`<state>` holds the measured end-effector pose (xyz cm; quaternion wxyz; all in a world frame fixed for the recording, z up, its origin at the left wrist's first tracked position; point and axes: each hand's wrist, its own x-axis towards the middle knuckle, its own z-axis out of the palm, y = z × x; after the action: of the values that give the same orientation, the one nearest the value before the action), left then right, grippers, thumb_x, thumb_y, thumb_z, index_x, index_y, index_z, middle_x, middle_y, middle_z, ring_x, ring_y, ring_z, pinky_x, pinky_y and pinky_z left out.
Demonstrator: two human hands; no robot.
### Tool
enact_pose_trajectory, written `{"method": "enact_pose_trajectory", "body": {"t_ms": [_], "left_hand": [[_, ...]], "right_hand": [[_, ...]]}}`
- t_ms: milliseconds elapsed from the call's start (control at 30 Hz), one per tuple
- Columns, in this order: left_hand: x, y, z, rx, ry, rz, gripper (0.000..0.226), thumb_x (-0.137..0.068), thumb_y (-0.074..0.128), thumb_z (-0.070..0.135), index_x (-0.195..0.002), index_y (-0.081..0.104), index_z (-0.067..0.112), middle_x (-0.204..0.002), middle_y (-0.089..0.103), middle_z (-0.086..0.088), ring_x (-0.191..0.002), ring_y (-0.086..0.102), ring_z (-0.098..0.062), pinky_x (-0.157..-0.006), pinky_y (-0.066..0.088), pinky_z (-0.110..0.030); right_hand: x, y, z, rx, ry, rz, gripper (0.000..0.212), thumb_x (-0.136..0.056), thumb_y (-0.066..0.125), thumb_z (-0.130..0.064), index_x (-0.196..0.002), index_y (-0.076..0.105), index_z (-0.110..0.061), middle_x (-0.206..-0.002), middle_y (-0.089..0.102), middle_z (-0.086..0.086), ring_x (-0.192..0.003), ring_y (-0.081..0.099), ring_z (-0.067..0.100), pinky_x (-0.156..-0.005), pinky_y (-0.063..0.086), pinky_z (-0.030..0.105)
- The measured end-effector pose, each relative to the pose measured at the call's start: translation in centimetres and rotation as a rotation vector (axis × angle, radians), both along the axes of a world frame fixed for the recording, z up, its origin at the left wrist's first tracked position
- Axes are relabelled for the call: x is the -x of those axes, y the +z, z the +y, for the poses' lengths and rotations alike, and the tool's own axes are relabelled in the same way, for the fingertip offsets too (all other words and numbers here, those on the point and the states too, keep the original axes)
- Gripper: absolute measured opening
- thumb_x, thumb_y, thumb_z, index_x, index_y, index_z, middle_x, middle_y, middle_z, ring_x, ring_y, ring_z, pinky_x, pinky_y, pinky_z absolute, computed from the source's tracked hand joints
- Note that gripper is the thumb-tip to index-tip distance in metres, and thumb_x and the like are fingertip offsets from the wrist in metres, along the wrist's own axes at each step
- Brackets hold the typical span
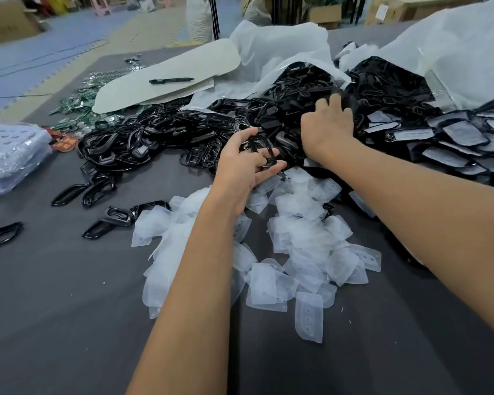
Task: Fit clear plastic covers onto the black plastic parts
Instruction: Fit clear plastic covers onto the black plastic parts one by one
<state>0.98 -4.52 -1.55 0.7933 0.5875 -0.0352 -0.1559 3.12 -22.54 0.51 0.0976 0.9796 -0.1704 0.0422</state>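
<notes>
So the grey bench (69, 295) is basically buried: a huge heap of black parts (160, 132) spills out of white bags (283, 52) across the far side, with a stack of already covered ones (454, 143) off to the right. Nearer in there's a loose pile of clear covers (305, 252), right under the forearms. Over on the left sit a pale board (169, 67) with a pen (171, 80) on it and a wrapped blue tray (9, 155). Left hand (240, 166) is holding a single black part (261, 148), fingers curled around it, just above the far edge of the covers. Right hand (327, 126) is dug into the black heap, fingers bent down into it; can't tell if it's actually got hold of anything. Looks like the picking-up stage to me, no cover fitted to that part yet. Next move probably needs the right hand to come back for one clear cover and line it up on the held part.
</notes>
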Motion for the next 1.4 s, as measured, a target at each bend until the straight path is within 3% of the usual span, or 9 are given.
{"method": "enact_pose_trajectory", "body": {"t_ms": [300,467,567,633,700,767,867,1133,1400], "left_hand": [[0.9,0.1,0.0,-0.073,-0.013,-0.104,0.063,-0.091,0.060,-0.018,-0.145,0.054,0.015,-0.098,0.075,-0.017,-0.076,0.074,-0.023,-0.067,0.058,-0.022],[1.1,0.2,0.0,-0.096,-0.009,-0.119,0.061,-0.091,0.060,-0.017,-0.142,0.056,0.016,-0.094,0.076,-0.013,-0.071,0.072,-0.019,-0.066,0.057,-0.021],[1.1,0.2,0.1,-0.085,0.003,-0.127,0.062,-0.090,0.059,-0.018,-0.141,0.060,0.018,-0.095,0.068,-0.010,-0.070,0.070,-0.019,-0.068,0.057,-0.022],[1.1,0.1,0.1,-0.083,0.003,-0.129,0.062,-0.089,0.059,-0.018,-0.139,0.062,0.020,-0.094,0.066,-0.008,-0.070,0.069,-0.020,-0.069,0.057,-0.023],[1.0,0.0,0.1,-0.088,0.007,-0.130,0.061,-0.089,0.059,-0.018,-0.136,0.064,0.021,-0.094,0.066,-0.007,-0.068,0.068,-0.018,-0.069,0.057,-0.023],[0.9,0.0,0.1,-0.100,0.014,-0.142,0.056,-0.089,0.057,-0.017,-0.131,0.068,0.019,-0.090,0.068,-0.005,-0.063,0.064,-0.015,-0.065,0.056,-0.022],[1.1,0.0,-0.2,-0.137,0.027,-0.198,0.047,-0.088,0.057,-0.014,-0.121,0.074,0.014,-0.084,0.074,-0.001,-0.059,0.058,-0.012,-0.060,0.050,-0.021],[2.5,0.1,-1.0,-0.192,0.030,-0.320,0.037,-0.087,0.063,-0.009,-0.110,0.078,0.016,-0.082,0.063,-0.018,-0.059,0.053,-0.014,-0.059,0.046,-0.022],[4.1,-0.9,-1.7,-0.320,0.058,-0.405,0.034,-0.088,0.063,-0.010,-0.110,0.077,0.012,-0.065,0.059,-0.005,-0.057,0.062,-0.012,-0.065,0.054,-0.031]], "right_hand": [[0.3,0.5,-0.3,0.084,0.103,-0.010,0.009,-0.098,0.063,-0.016,-0.099,0.054,-0.014,-0.111,0.063,0.012,-0.124,0.047,0.036,-0.104,0.036,0.053],[1.0,0.4,-0.8,0.120,0.173,-0.075,0.033,-0.102,0.060,-0.017,-0.074,0.042,-0.017,-0.088,0.055,0.006,-0.117,0.049,0.034,-0.102,0.035,0.051],[1.4,0.3,-1.2,0.090,0.178,-0.130,0.016,-0.105,0.055,-0.016,-0.090,0.060,-0.013,-0.089,0.057,0.007,-0.116,0.049,0.034,-0.100,0.036,0.050],[1.7,0.4,-1.5,-0.068,0.182,-0.249,0.023,-0.108,0.049,-0.020,-0.102,0.069,-0.010,-0.099,0.066,0.011,-0.116,0.051,0.035,-0.099,0.037,0.048],[2.5,0.9,-1.2,-0.438,0.194,-0.461,0.030,-0.109,0.045,-0.021,-0.101,0.069,-0.006,-0.101,0.072,0.013,-0.106,0.061,0.033,-0.091,0.044,0.041],[3.7,1.1,-0.2,-0.955,0.191,-0.587,0.029,-0.110,0.041,-0.017,-0.096,0.063,-0.005,-0.088,0.075,0.013,-0.072,0.069,0.021,-0.066,0.054,0.032],[6.6,0.3,1.4,-1.539,0.130,-0.594,0.028,-0.113,0.036,-0.017,-0.093,0.053,-0.009,-0.062,0.069,0.006,-0.043,0.053,0.016,-0.039,0.038,0.023],[11.4,-2.6,2.2,-1.650,0.245,-0.636,0.017,-0.104,0.061,-0.011,-0.102,0.077,-0.010,-0.065,0.057,0.002,-0.051,0.047,0.012,-0.044,0.040,0.023],[12.1,-4.3,2.3,-1.518,0.230,-0.811,0.018,-0.086,0.082,-0.006,-0.093,0.068,-0.015,-0.074,0.071,0.008,-0.059,0.069,0.018,-0.048,0.050,0.025]]}}
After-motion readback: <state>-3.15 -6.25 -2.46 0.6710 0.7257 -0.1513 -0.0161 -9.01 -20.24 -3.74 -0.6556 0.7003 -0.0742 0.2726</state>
